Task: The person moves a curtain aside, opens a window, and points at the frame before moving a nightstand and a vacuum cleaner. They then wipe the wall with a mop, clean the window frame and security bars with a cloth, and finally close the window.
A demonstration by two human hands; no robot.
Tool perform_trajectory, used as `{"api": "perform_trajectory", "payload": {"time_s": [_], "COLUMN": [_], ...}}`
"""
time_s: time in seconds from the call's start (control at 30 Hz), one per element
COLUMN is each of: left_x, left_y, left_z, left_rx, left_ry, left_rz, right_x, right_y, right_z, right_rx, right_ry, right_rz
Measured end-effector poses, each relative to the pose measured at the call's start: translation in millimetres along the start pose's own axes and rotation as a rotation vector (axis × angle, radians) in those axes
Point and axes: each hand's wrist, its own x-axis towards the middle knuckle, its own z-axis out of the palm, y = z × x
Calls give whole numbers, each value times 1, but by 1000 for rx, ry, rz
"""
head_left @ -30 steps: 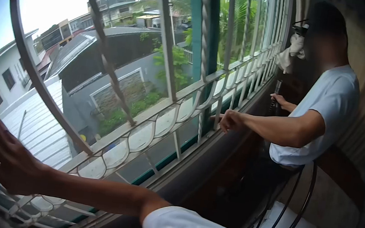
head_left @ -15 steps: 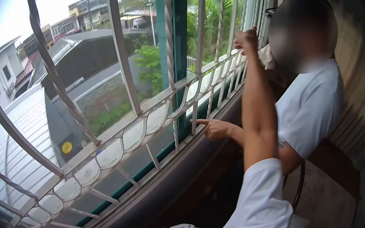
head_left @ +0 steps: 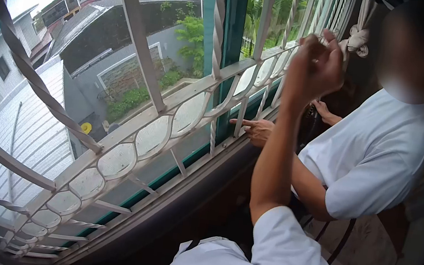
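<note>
Window grille (head_left: 140,35) runs diagonally across the left side of the view. Right hand (head_left: 319,69) raised near it, fingers loosely curled and blurred — can't tell if the fingertips meet or if it touches the bars. Co-worker's hand (head_left: 260,132) sits lower, index finger extended toward the grille's bottom section — contact unclear. Knotted curtain (head_left: 359,40) near the raised hand.

Painted metal window grille (head_left: 151,75), ridged metal roof (head_left: 46,132), matt cloth sleeve (head_left: 288,242)
</note>
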Motion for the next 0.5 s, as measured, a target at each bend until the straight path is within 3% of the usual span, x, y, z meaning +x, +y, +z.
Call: {"api": "perform_trajectory", "payload": {"time_s": [0.03,0.1,0.17,0.23,0.37,0.43,0.5], "left_x": [0,3,3,-1,-11,-10,-9], "left_y": [-28,-51,-52,-46,-37,-37,-38], "left_z": [-27,-46,-40,-28,-13,-12,-12], "left_rx": [107,251,199,104,-63,-150,-235], "left_ry": [29,55,33,-20,-139,-185,-229], "left_rz": [-15,-40,-25,-7,14,27,32], "right_x": [-28,-90,-125,-156,-195,-220,-240], "right_y": [-26,-61,-103,-101,-20,53,82], "right_z": [-10,-16,-32,-47,-81,-111,-130], "right_rx": [-201,109,67,89,-191,-259,-360], "right_ry": [-79,-236,-505,-526,-383,-549,-655], "right_rz": [-142,-295,-393,-292,426,698,712]}}
